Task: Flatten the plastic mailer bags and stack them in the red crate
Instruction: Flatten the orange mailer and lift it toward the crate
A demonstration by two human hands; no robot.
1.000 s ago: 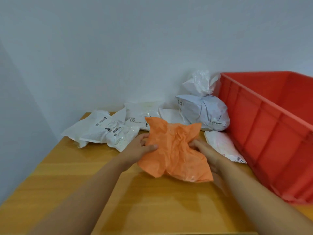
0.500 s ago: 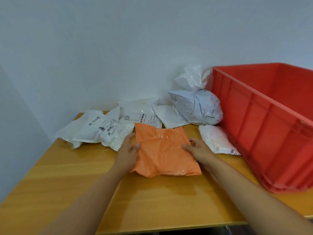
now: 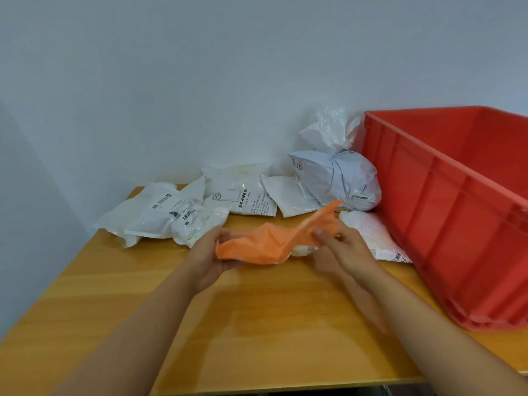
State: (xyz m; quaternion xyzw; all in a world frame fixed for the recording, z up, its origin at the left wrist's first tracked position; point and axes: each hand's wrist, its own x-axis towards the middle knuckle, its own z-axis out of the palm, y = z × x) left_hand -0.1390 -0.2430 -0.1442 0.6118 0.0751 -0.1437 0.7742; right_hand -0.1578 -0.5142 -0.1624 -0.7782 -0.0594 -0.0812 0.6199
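Orange crumpled plastic mailer bag [image 3: 271,244], flat on the wooden counter [image 3: 257,324] before, is now lifted; left hand [image 3: 210,252] and right hand [image 3: 340,247] both pinch it, left of the red plastic crate [image 3: 457,224], probably for stacking.

- The mailer I hold [image 3: 265,244] is plain orange, with a pale underside showing.
- The crate [image 3: 445,212] is solid red.
- My table [image 3: 257,324] is honey-yellow wood with faint grain streaks.
- The heaped bags [image 3: 160,215] are white with black barcodes and print.
- One stuffed bag [image 3: 337,178] is pale grey.
- The wall [image 3: 200,81] is plain bluish white.
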